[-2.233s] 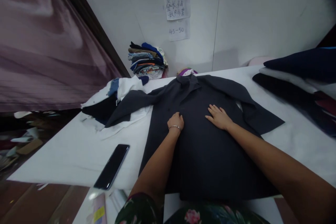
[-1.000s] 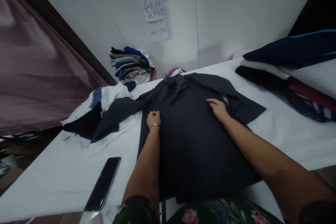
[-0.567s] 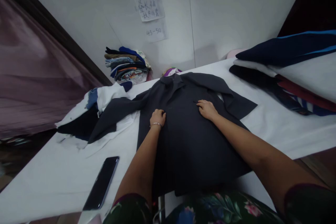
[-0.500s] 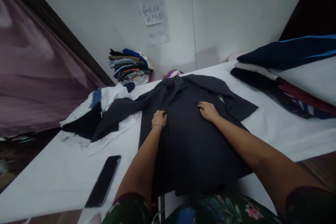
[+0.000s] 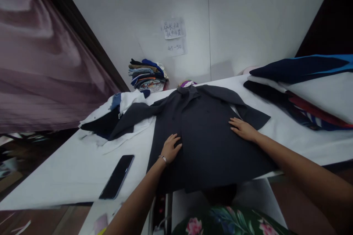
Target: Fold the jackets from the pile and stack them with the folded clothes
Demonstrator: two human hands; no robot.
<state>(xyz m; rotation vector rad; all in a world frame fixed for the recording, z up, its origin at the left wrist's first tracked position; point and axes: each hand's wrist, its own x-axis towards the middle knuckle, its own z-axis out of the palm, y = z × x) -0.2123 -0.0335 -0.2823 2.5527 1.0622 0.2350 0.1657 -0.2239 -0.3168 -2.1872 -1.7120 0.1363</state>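
A dark grey collared shirt lies spread over the white-covered table, its collar at the far side and its hem over the near edge. Flat on its left front rests my left hand, fingers spread, a bracelet at the wrist. My right hand lies open on the shirt's right side, just below the right sleeve. The shirt's left sleeve reaches across a heap of white and dark clothes.
A black phone lies on the table at the left. Folded clothes are stacked by the wall, and a bigger pile stands at the right. Handwritten papers hang on the wall. A pinkish curtain covers the left.
Both hands have moved over the shirt: the left nearer to me, the right outward to the right side. Their fingers have straightened out. The camera view has shifted a little.
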